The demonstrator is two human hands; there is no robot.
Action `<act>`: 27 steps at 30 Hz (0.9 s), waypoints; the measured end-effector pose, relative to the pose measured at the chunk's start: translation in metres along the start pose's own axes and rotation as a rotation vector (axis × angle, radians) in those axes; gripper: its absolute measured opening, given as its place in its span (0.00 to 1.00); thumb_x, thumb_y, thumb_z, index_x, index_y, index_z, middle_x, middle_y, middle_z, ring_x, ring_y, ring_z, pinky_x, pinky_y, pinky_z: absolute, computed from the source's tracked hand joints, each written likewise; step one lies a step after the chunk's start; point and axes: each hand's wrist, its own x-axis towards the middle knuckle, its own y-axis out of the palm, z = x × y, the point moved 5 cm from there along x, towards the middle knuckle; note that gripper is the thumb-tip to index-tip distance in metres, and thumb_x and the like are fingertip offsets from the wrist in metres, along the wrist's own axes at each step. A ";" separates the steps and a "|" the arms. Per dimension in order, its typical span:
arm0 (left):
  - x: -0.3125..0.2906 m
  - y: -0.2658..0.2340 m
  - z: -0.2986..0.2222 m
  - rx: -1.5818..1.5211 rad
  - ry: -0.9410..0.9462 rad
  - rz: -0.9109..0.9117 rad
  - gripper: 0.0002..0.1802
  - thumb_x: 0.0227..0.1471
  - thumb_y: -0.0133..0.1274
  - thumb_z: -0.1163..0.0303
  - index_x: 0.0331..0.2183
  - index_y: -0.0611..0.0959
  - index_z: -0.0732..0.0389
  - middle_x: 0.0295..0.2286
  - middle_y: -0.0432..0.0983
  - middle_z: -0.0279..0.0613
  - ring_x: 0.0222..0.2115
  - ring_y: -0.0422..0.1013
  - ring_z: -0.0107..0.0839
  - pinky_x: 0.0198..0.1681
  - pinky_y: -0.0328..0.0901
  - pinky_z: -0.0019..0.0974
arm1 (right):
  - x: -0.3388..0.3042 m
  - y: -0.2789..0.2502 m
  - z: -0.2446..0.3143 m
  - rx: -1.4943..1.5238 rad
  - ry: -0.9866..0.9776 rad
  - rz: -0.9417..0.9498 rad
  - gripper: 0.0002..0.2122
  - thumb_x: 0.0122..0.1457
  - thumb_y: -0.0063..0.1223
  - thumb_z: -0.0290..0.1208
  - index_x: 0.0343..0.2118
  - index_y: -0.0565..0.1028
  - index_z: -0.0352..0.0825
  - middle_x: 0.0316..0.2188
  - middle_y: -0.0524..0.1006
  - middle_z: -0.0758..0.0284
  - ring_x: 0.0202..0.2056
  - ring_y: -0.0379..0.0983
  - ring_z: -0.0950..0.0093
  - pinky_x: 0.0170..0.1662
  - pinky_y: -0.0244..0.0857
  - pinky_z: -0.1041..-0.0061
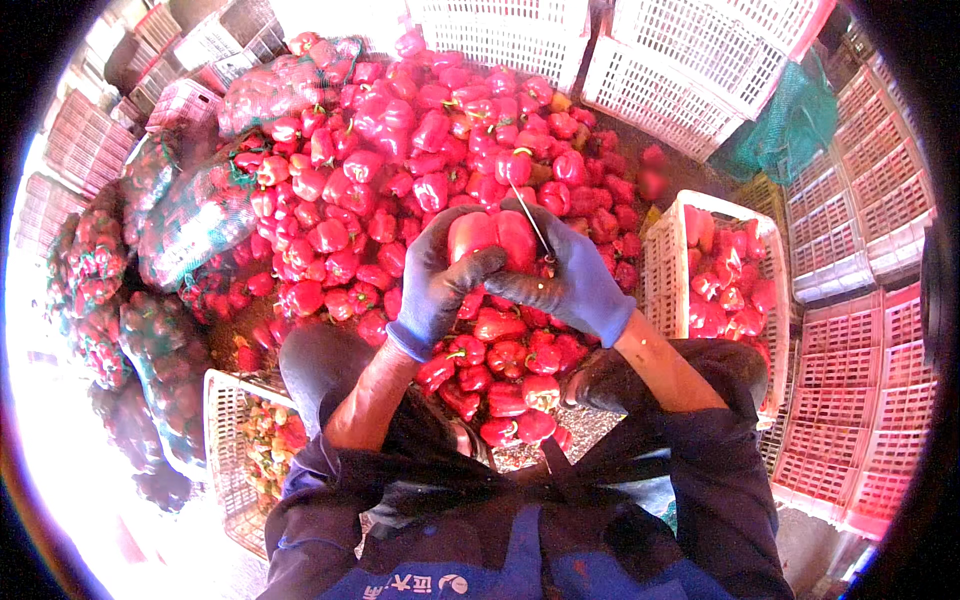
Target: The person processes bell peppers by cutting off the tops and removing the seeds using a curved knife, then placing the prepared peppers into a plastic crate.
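Note:
A large red bell pepper is held between my two gloved hands, above the heap of peppers. My left hand is wrapped round its left side, thumb across the front. From the right, my right hand closes on the same pepper, with the thumb reaching under it. A thin, bright blade sticks up and leftward from the right hand's fingers; its handle is hidden. Both gloves are blue with dark palms and fingers. Below the hands, more red bell peppers lie between my legs.
A big heap of red peppers spreads ahead. On the right stands a white crate of red peppers; at lower left, a crate holds greenish-red scraps. Full mesh sacks line the left. Stacked crates stand behind and right, beside green netting.

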 end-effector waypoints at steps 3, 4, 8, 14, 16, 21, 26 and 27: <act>0.000 0.009 0.008 0.041 0.063 0.062 0.36 0.50 0.69 0.60 0.56 0.75 0.68 0.46 0.77 0.41 0.47 0.74 0.30 0.52 0.70 0.35 | -0.007 0.003 -0.018 0.361 0.177 0.047 0.39 0.50 0.74 0.35 0.63 0.64 0.34 0.49 0.77 0.66 0.48 0.75 0.75 0.52 0.73 0.71; -0.002 0.013 0.012 -0.003 0.032 0.070 0.38 0.50 0.70 0.54 0.54 0.75 0.68 0.45 0.77 0.41 0.46 0.73 0.29 0.52 0.70 0.35 | -0.012 0.005 -0.019 0.486 0.214 0.015 0.38 0.50 0.74 0.34 0.63 0.64 0.34 0.50 0.77 0.67 0.48 0.75 0.76 0.52 0.73 0.72; -0.004 0.011 0.021 -0.142 -0.055 0.118 0.38 0.53 0.68 0.55 0.57 0.74 0.69 0.47 0.78 0.42 0.49 0.73 0.31 0.53 0.70 0.37 | -0.023 0.006 -0.025 0.527 0.441 0.043 0.28 0.56 0.67 0.31 0.58 0.69 0.35 0.44 0.78 0.71 0.42 0.75 0.80 0.44 0.74 0.76; -0.004 0.004 0.028 -0.614 -0.181 0.167 0.28 0.62 0.55 0.52 0.54 0.78 0.63 0.48 0.79 0.40 0.50 0.75 0.35 0.58 0.67 0.42 | -0.026 0.008 -0.016 0.779 0.563 -0.005 0.19 0.60 0.61 0.38 0.52 0.74 0.38 0.32 0.77 0.72 0.25 0.73 0.80 0.23 0.68 0.79; 0.000 0.005 0.028 -0.686 -0.237 0.162 0.27 0.63 0.53 0.51 0.54 0.77 0.62 0.49 0.78 0.41 0.51 0.75 0.36 0.58 0.69 0.44 | -0.025 0.009 -0.022 0.772 0.598 -0.056 0.18 0.61 0.60 0.38 0.51 0.74 0.38 0.32 0.77 0.72 0.24 0.73 0.81 0.22 0.67 0.80; 0.000 0.010 0.035 -0.612 -0.407 0.074 0.39 0.61 0.50 0.38 0.61 0.71 0.57 0.54 0.75 0.44 0.54 0.73 0.40 0.55 0.72 0.47 | -0.021 0.006 -0.046 0.647 0.553 -0.181 0.18 0.62 0.60 0.39 0.51 0.74 0.37 0.29 0.77 0.73 0.22 0.71 0.84 0.20 0.63 0.81; -0.002 -0.005 0.046 -0.072 -0.329 -0.034 0.32 0.60 0.60 0.49 0.57 0.75 0.59 0.40 0.80 0.36 0.36 0.79 0.28 0.37 0.75 0.34 | -0.017 -0.004 -0.042 0.192 0.224 -0.223 0.19 0.62 0.62 0.37 0.52 0.73 0.34 0.30 0.80 0.70 0.27 0.75 0.82 0.28 0.70 0.78; -0.002 -0.003 0.048 -0.061 -0.335 -0.057 0.32 0.58 0.62 0.49 0.54 0.76 0.60 0.39 0.80 0.36 0.33 0.77 0.25 0.34 0.74 0.32 | -0.015 -0.001 -0.040 0.045 0.052 -0.234 0.20 0.61 0.62 0.37 0.52 0.73 0.33 0.31 0.80 0.69 0.29 0.77 0.80 0.31 0.72 0.76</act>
